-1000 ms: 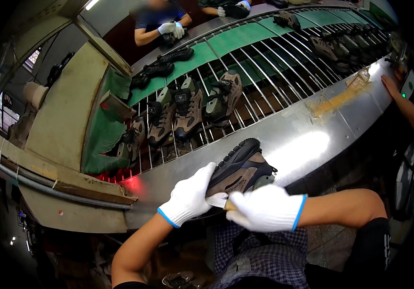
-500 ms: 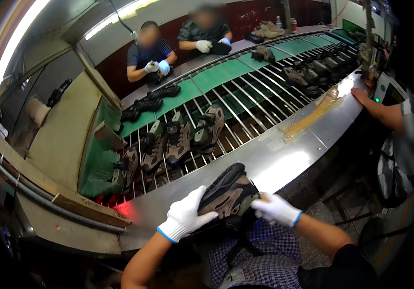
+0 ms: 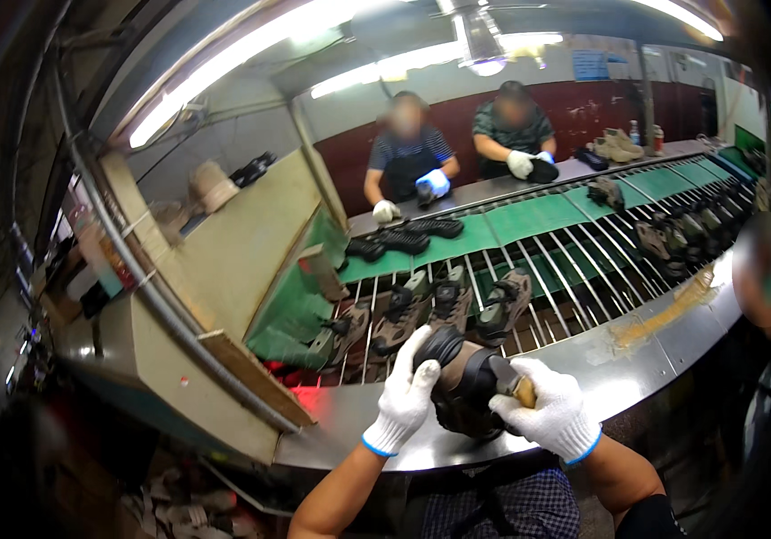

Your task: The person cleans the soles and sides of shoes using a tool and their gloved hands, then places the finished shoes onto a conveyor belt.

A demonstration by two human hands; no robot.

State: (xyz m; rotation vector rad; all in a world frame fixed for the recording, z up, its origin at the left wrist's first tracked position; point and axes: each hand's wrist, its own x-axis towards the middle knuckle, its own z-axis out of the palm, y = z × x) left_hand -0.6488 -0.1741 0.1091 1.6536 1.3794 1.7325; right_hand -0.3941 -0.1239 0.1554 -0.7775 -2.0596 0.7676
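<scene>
A brown and black sports shoe (image 3: 462, 388) is held up over the near metal edge of the conveyor. My left hand (image 3: 406, 395), in a white knitted glove with a blue cuff, grips one end of it, the thumb against its dark part. My right hand (image 3: 551, 406), gloved the same way, is closed round the wooden handle of a short-bladed knife (image 3: 524, 390). Its grey blade lies against the shoe's upper; whether it is cutting or scraping I cannot tell. Just beyond, similar shoes on lasts (image 3: 449, 301) rest on the conveyor rods.
A metal ledge (image 3: 623, 386) runs along the near side of the roller conveyor. Dark soles (image 3: 408, 239) lie on its green sheet (image 3: 493, 229). Two gloved co-workers handle pieces across it; another person (image 3: 767, 278) stands at the right. A beige panel (image 3: 233, 260) bounds the left.
My view has swung left and up. The shoe has been turned between my hands, its sole no longer facing up to the left. My right hand has brought the knife onto the upper.
</scene>
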